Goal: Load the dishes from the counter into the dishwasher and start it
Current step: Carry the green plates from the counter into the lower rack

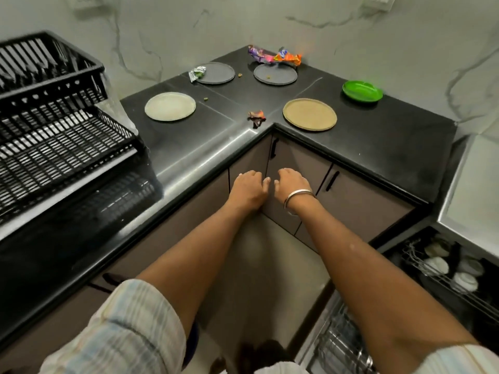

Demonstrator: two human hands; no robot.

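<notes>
On surface (351, 157): five plates (309, 114) unloaded; our left grip (247, 188) and right grip (293, 184) loosely curled, empty; dishwasher (445, 271) part-filled.

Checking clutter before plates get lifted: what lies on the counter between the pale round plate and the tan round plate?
In the head view, a crumpled orange wrapper lies between the pale plate and tan plate, near the counter's inner corner.
</notes>
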